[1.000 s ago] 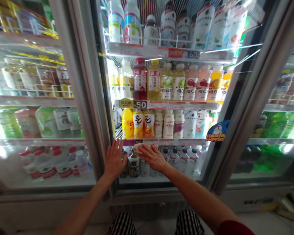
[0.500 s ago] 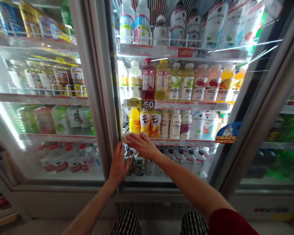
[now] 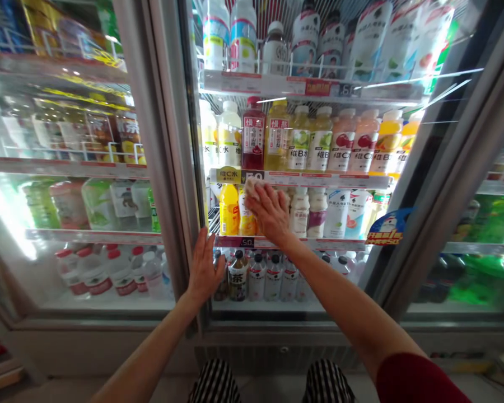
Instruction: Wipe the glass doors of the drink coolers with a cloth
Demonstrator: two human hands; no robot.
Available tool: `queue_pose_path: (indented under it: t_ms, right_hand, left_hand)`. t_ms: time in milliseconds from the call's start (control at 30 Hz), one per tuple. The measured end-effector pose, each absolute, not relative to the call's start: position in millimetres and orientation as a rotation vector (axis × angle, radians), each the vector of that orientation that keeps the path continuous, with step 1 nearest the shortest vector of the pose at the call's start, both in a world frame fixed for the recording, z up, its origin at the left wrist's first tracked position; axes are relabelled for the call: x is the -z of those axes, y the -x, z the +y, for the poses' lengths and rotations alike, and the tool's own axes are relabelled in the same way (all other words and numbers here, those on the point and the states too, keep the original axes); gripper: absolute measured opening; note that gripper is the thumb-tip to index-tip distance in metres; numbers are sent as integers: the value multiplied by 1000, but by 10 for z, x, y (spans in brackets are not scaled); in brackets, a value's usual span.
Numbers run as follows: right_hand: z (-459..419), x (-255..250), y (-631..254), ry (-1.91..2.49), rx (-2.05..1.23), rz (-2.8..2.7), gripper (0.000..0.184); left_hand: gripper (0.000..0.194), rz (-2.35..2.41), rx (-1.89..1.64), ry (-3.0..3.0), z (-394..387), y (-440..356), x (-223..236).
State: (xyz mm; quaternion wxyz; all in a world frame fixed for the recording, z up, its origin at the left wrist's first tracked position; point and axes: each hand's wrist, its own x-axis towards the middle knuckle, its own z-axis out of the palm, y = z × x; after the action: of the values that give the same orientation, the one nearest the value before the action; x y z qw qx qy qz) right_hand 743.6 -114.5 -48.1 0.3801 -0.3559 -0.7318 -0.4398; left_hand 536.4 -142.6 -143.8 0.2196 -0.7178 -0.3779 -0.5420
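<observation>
My right hand presses a pale cloth flat against the glass door of a drinks fridge, in front of the third shelf. Its fingers lie over the cloth and cover most of it. Lower and to the left, my left hand rests with fingers stretched at the door's metal frame, holding nothing. Behind the glass, a yellow drink bottle stands just left of my right hand. A dark tea bottle is on the bottom shelf, right of my left hand.
Shelves of bottles fill the fridge, among them a red bottle above my right hand. A blue sticker is on the glass at right. Another glass door with red-capped bottles stands at left. My checkered knees are below.
My right hand has moved up and to the right across the glass with the cloth, away from the left frame. My left hand stays at the frame. The view has shifted slightly.
</observation>
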Motion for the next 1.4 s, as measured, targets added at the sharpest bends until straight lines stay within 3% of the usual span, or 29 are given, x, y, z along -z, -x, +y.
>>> queue_pose_path:
  t_ms: [100, 233, 467, 700, 900, 1067, 1300, 1400]
  right_hand:
    - [-1231, 490, -7607, 926, 1159, -1835, 42]
    - [-1368, 812, -7878, 675, 1321, -2194, 42]
    - [-1339, 237, -8238, 978, 1199, -1668, 37]
    - [-1452, 556, -8421, 740, 1311, -2116, 41]
    - [-1414, 71, -8522, 1020, 1223, -1538, 37]
    - [-1515, 368, -8649, 783, 1370, -2021, 40]
    - [-1438, 58, -9455, 1148, 1159, -980, 46]
    - [-1427, 162, -9332, 1120, 1150, -973, 48]
  left_hand:
    - [65, -996, 1533, 1961, -1358, -5482, 1288]
    - [66, -920, 1510, 1933, -1296, -5605, 1092]
    - [66, -837, 1442, 1880, -1138, -5832, 744]
    - [57, -800, 1343, 1861, -1076, -6016, 535]
    - [57, -774, 1380, 1826, -1041, -6156, 338]
    - [56, -714, 1358, 1815, -1036, -6288, 179]
    - [63, -682, 1395, 1787, -962, -6345, 138]
    - [64, -670, 1420, 1770, -921, -6350, 166]
